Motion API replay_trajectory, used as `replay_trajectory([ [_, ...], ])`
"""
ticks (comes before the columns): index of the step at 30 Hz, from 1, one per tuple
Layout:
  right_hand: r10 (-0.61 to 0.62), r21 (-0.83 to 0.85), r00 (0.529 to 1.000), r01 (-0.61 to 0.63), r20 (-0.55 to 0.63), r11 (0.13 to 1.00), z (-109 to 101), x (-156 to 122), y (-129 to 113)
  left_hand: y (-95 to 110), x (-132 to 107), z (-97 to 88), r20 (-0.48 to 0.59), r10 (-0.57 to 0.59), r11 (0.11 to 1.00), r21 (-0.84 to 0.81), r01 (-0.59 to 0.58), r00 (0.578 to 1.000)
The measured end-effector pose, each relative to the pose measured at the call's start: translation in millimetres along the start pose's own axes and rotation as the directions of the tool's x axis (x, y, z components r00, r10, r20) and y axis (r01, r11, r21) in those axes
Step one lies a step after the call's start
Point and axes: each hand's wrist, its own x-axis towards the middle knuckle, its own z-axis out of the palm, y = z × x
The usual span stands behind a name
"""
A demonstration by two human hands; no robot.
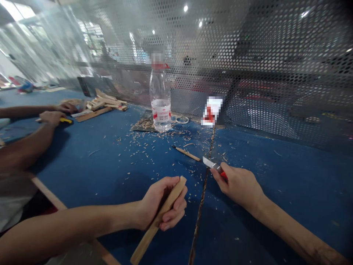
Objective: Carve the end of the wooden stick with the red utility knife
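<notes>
My left hand [162, 202] is closed around a wooden stick [158, 221], which slants from the lower middle up to the right. To the right, my right hand [239, 182] grips a red utility knife [224, 175], its blade [207, 162] pointing up and left, apart from the stick. Just beyond the blade a thin wooden-handled tool [188, 154] with a dark tip lies on the blue table [110, 162]. Pale wood shavings [190, 138] are scattered around it.
A clear plastic bottle [160, 99] stands at the back before a perforated metal screen [248, 55]. Wood pieces [106, 101] are piled at the left. Another person's hand [52, 117] holds a yellow cutter [66, 120] there. A dark gap [202, 198] runs between the table panels.
</notes>
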Motion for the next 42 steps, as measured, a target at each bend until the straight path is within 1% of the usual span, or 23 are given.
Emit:
replay_trajectory([
  [3,-0.067,0.105,0.993,0.077,-0.097,0.991,-16.7,-4.2,-13.0,-1.9,0.3,-1.2,0.014,0.003,1.0,-0.015,-0.003,1.0],
  [6,-0.116,0.185,0.979,0.146,-0.166,0.972,-33.1,-9.8,-29.6,-3.6,0.2,-2.6,0.035,0.004,1.0,-0.024,-0.003,0.999],
  [9,-0.142,0.249,0.97,0.189,-0.195,0.95,-43.6,-14.3,-41.7,-4.6,0.1,-4.0,0.041,-0.003,0.999,-0.037,0.004,0.999],
  [14,-0.201,0.307,0.957,0.259,-0.21,0.916,-53.9,-19.1,-52.1,-7.0,1.0,-4.3,0.019,-0.007,1.0,-0.024,0.007,1.0],
  [17,-0.224,0.331,0.95,0.287,-0.216,0.899,-55.0,-23.0,-57.9,-9.8,0.9,-2.4,-0.041,0.015,0.999,0.032,-0.014,0.999],
  [21,-0.25,0.331,0.952,0.296,-0.174,0.896,-49.7,-28.6,-65.5,-13.8,-1.2,1.2,-0.122,0.074,0.987,0.152,-0.055,0.99],
  [23,-0.263,0.315,0.949,0.307,-0.176,0.898,-46.7,-29.3,-67.5,-15.2,-2.1,3.3,-0.152,0.072,0.981,0.191,-0.042,0.986],
  [27,-0.269,0.269,0.936,0.325,-0.225,0.907,-42.8,-25.1,-66.9,-15.4,-1.9,9.3,-0.196,0.065,0.975,0.221,-0.02,0.978],
  [31,-0.283,0.235,0.926,0.341,-0.249,0.91,-38.5,-21.0,-65.8,-13.5,-0.5,16.4,-0.281,0.061,0.97,0.242,0.009,0.958],
  [34,-0.282,0.227,0.933,0.331,-0.221,0.916,-32.9,-19.9,-64.1,-13.2,-0.3,18.9,-0.331,0.035,0.963,0.262,0.056,0.943],
  [37,-0.24,0.242,0.96,0.269,-0.143,0.932,-24.1,-15.5,-53.2,-15.0,-1.5,19.0,-0.401,0.077,0.943,0.328,0.064,0.913],
  [38,-0.199,0.25,0.973,0.223,-0.118,0.942,-20.8,-12.9,-46.9,-15.7,-2.1,18.8,-0.426,0.102,0.936,0.347,0.059,0.899],
  [40,-0.081,0.256,0.992,0.105,-0.1,0.961,-15.0,-7.0,-32.6,-16.6,-3.2,18.3,-0.462,0.143,0.925,0.377,0.048,0.875],
  [42,0.006,0.253,0.994,0.021,-0.106,0.967,-12.8,-2.9,-22.3,-16.9,-3.2,17.6,-0.466,0.151,0.919,0.392,0.051,0.872],
])
